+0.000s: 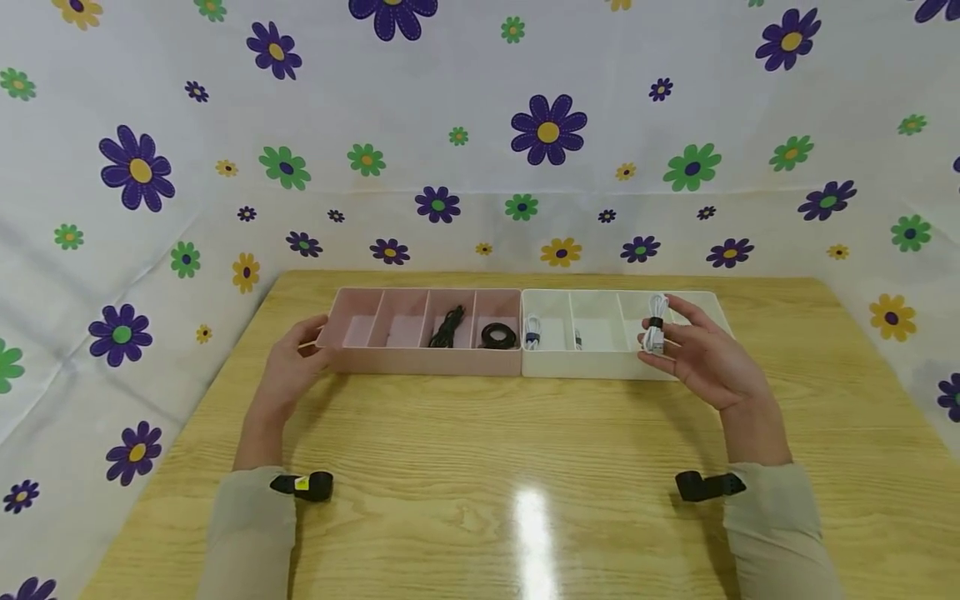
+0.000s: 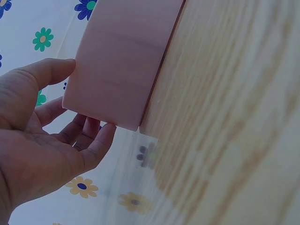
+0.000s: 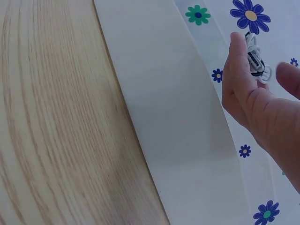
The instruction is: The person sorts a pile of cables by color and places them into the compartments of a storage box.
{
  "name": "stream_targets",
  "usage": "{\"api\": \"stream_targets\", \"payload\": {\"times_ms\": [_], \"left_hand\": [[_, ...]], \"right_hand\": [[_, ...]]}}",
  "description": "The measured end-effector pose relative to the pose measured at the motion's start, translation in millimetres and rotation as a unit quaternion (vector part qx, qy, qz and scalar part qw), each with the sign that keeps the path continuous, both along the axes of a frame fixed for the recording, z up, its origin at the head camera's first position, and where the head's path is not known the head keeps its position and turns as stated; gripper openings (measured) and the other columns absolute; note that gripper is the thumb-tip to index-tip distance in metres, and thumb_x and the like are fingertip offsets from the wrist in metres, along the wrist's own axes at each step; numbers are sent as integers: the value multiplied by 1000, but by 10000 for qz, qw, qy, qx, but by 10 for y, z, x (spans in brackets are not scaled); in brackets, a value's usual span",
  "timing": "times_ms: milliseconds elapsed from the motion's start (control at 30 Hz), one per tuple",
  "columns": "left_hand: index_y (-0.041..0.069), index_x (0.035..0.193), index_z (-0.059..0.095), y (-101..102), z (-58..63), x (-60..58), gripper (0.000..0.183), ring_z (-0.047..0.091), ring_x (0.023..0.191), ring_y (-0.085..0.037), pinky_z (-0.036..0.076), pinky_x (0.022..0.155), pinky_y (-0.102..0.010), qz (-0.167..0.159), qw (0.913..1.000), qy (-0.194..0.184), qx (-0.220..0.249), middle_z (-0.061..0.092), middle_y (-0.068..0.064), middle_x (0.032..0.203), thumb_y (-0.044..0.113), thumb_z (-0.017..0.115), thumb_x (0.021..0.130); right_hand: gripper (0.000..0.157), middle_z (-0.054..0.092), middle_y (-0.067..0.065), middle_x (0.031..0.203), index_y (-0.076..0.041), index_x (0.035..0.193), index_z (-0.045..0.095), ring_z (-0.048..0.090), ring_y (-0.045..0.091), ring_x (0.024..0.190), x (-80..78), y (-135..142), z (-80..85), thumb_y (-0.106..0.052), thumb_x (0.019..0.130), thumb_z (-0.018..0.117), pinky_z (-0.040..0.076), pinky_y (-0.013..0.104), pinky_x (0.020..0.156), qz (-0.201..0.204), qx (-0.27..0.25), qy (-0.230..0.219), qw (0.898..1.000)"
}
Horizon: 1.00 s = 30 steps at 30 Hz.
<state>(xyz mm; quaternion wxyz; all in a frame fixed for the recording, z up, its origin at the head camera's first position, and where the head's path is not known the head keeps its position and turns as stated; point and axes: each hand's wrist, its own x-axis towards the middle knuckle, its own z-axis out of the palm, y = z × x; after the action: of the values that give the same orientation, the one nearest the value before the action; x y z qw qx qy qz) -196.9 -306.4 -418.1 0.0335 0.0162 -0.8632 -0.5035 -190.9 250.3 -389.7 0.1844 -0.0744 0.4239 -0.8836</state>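
In the head view, my right hand (image 1: pixel 708 354) holds a coiled white cable (image 1: pixel 656 327) with a black strap round its middle, over the right part of a white divided box (image 1: pixel 592 364). The right wrist view shows the cable (image 3: pixel 255 58) between the fingers and thumb. My left hand (image 1: pixel 291 367) is at the left end of a pink divided box (image 1: pixel 427 361). Seen from the left wrist, its fingertips touch the end wall and the thumb tip meets the rim.
The boxes stand end to end on a wooden table (image 1: pixel 420 467). Inside the pink one lie a bundled black cable (image 1: pixel 447 327) and a coiled black cable (image 1: pixel 498 336). Another white cable (image 1: pixel 532 332) sits in the white box's leftmost compartment, with a small white bundle (image 1: pixel 577 338) beside it.
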Motion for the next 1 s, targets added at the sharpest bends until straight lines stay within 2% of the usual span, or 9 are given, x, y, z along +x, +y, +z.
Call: {"api": "stream_targets", "payload": {"times_ms": [100,167,300,367,667,833,1000], "left_hand": [[6,153,36,6,9,1,61,45,117,-32,47,74,-13,-6,10000,1,2,42,-27,141,12,58,97],[6,154,35,13,15,-1,61,45,118,-33,47,75,-14,-27,10000,-9,7,42,-27,141,13,57,97],[6,154,34,24,29,2,62,46,118,-32,46,75,-13,-22,10000,-48,-32,41,-27,142,13,57,97],[6,154,34,27,33,9,62,46,118,-32,46,74,-14,-27,10000,-77,-45,41,-27,142,14,58,97],[6,155,32,28,30,19,64,44,122,-35,47,77,-17,-56,9998,-172,-49,39,-27,145,19,58,98],[5,155,32,31,28,21,64,44,121,-35,47,78,-17,-39,9999,-147,10,38,-27,144,17,58,98],[5,155,32,19,29,28,63,44,123,-35,45,77,-15,-8,9998,-152,91,37,-27,145,15,58,98]], "right_hand": [[33,54,15,119,-16,141,35,61,27,104,-43,17,-6,-11,108,32,54,46,91,197,-336,-96,9992],[31,52,16,121,-15,138,43,60,29,106,-77,33,-10,-17,109,31,53,48,92,327,-613,-132,9975],[35,50,19,123,-14,132,57,58,32,109,-147,58,-2,-22,110,30,52,49,94,581,-1047,-214,9926],[36,51,21,122,-15,132,58,59,34,109,-179,70,6,-22,110,30,51,50,95,638,-1149,-247,9910],[34,46,20,126,-11,128,57,55,37,113,-292,92,70,-27,109,33,47,52,100,598,-1267,-491,9889],[27,43,17,126,-13,125,56,52,31,113,-335,60,120,-28,107,41,47,51,100,374,-924,-762,9921],[25,41,16,126,-14,125,54,50,30,113,-389,7,109,-28,106,47,47,49,98,134,-933,-1111,9893]]}}
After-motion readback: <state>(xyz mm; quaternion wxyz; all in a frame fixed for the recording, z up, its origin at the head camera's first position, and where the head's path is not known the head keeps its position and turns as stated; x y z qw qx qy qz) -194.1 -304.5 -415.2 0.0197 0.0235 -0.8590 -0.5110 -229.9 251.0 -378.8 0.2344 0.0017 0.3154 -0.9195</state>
